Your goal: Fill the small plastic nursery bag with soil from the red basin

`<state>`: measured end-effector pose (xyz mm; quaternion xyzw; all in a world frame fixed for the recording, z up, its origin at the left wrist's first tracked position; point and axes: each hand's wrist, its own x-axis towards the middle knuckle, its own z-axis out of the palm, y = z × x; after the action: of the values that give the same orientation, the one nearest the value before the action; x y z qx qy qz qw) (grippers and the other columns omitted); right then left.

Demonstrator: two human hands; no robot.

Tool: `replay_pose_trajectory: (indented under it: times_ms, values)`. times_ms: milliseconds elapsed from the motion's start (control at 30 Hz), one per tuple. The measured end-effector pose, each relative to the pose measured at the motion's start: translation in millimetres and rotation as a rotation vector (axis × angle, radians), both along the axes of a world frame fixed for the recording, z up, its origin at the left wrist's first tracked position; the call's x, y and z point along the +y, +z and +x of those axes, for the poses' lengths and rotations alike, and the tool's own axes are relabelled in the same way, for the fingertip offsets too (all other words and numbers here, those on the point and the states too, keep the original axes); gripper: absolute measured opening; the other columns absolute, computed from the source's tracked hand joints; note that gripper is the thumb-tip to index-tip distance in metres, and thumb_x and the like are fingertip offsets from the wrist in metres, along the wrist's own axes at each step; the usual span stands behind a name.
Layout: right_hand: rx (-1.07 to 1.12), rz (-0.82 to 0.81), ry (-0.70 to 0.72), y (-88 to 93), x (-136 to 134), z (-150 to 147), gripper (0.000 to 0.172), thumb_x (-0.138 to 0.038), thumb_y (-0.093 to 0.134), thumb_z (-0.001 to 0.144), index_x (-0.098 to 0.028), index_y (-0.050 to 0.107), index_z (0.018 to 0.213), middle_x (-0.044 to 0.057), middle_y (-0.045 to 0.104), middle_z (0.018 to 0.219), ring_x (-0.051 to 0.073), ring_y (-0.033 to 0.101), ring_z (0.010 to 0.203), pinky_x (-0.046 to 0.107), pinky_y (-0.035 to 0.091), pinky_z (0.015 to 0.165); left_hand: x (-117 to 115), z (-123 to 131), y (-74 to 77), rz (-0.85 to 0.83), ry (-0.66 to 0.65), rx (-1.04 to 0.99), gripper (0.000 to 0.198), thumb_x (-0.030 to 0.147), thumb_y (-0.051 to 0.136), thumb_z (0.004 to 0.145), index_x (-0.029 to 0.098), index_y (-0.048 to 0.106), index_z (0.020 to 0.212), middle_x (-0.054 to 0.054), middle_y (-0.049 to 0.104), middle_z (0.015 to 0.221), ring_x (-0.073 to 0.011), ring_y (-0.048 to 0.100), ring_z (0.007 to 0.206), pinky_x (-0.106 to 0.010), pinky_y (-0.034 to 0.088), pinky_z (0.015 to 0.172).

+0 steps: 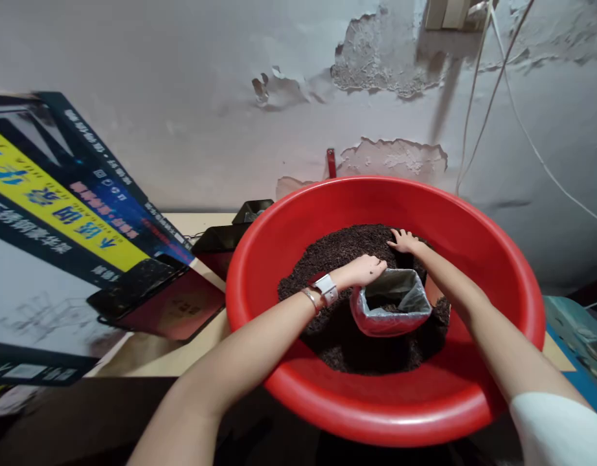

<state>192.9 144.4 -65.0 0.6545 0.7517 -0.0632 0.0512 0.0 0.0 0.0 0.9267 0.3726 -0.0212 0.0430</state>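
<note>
A large red basin holds a heap of dark, loose material like dried tea leaves. Standing in the heap is a red bag with a clear plastic liner, its mouth facing up and some dark leaves inside. My left hand grips the far left rim of this bag, its thumb side hidden; a white watch is on that wrist. Beyond the bag, my right hand rests on the leaves at the basin's far side, fingers spread. An orange-brown piece shows partly beneath my right forearm.
On the left, a big printed cardboard box leans beside a dark red box with a black lid. More dark containers stand against the basin. White cables hang down the peeling wall. A blue-green object is at the right.
</note>
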Motion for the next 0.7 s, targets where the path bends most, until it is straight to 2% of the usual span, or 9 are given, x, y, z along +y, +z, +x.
replay_pose_trajectory:
  times_ms: [100,167,233,333,433,533,633,700]
  values:
    - [-0.022,-0.001,0.039,-6.3,-3.7,-2.6,0.063,-0.054,0.031,0.09,-0.016,0.027,0.141,0.022,0.03,0.142,0.038,0.035,0.127,0.051,0.035,0.096,0.8,0.4,-1.8,0.021,-0.013,0.014,0.023,0.018,0.034,0.092,0.014,0.056,0.094,-0.011,0.065,0.087,-0.0191,0.059,0.076,-0.029,0.039,0.07]
    - [-0.038,-0.039,0.066,-6.5,-8.5,-3.3,0.062,-0.052,0.033,0.09,-0.014,0.031,0.139,0.023,0.038,0.137,0.036,0.043,0.122,0.046,0.039,0.094,2.1,0.0,-3.4,0.026,-0.019,0.012,0.023,0.019,0.034,0.091,0.013,0.056,0.094,-0.011,0.065,0.087,-0.0196,0.059,0.076,-0.029,0.039,0.069]
    - [-0.058,-0.089,0.087,-4.7,-16.5,-2.5,0.059,-0.05,0.034,0.09,-0.012,0.038,0.135,0.024,0.048,0.129,0.034,0.051,0.115,0.043,0.041,0.091,3.5,-0.4,-4.9,0.024,-0.022,0.003,0.024,0.019,0.034,0.091,0.013,0.057,0.094,-0.011,0.065,0.087,-0.0197,0.059,0.076,-0.029,0.039,0.068]
    - [-0.082,-0.136,0.141,4.0,-34.5,0.1,0.05,-0.048,0.04,0.088,-0.014,0.051,0.123,0.021,0.056,0.121,0.033,0.056,0.11,0.042,0.043,0.087,4.6,-0.5,-5.5,0.005,-0.015,-0.014,0.024,0.019,0.034,0.091,0.012,0.058,0.094,-0.012,0.065,0.087,-0.0204,0.059,0.076,-0.029,0.039,0.067]
    - [-0.073,-0.086,0.193,28.0,-55.7,-0.2,0.044,-0.048,0.041,0.088,-0.017,0.057,0.114,0.019,0.059,0.116,0.033,0.057,0.106,0.041,0.044,0.082,4.6,-0.1,-4.6,-0.027,0.007,-0.035,0.024,0.019,0.035,0.09,0.012,0.058,0.093,-0.011,0.064,0.085,-0.0203,0.057,0.076,-0.03,0.038,0.068]
    - [-0.009,0.032,0.253,67.7,-79.4,-6.2,0.044,-0.048,0.03,0.091,-0.018,0.056,0.112,0.016,0.062,0.107,0.028,0.06,0.098,0.035,0.043,0.076,5.0,0.6,-3.5,-0.071,0.034,-0.069,0.023,0.019,0.035,0.09,0.013,0.057,0.089,-0.008,0.062,0.08,-0.0182,0.054,0.072,-0.028,0.037,0.067]
    - [0.195,0.172,0.459,105.5,-105.6,-15.4,0.041,-0.048,0.032,0.091,-0.016,0.057,0.097,0.008,0.064,0.084,0.017,0.059,0.074,0.025,0.039,0.066,6.0,1.2,-3.2,-0.135,0.059,-0.118,0.025,0.019,0.033,0.09,0.015,0.055,0.08,-0.004,0.059,0.072,-0.0152,0.049,0.065,-0.026,0.035,0.063]
    - [0.331,0.244,0.543,118.0,-120.3,-20.9,0.041,-0.048,0.032,0.091,-0.016,0.056,0.094,0.004,0.062,0.074,0.014,0.055,0.064,0.023,0.036,0.061,6.4,0.7,-3.2,-0.187,0.073,-0.162,0.029,0.019,0.029,0.09,0.015,0.052,0.074,-0.002,0.057,0.068,-0.0134,0.045,0.06,-0.025,0.034,0.059]
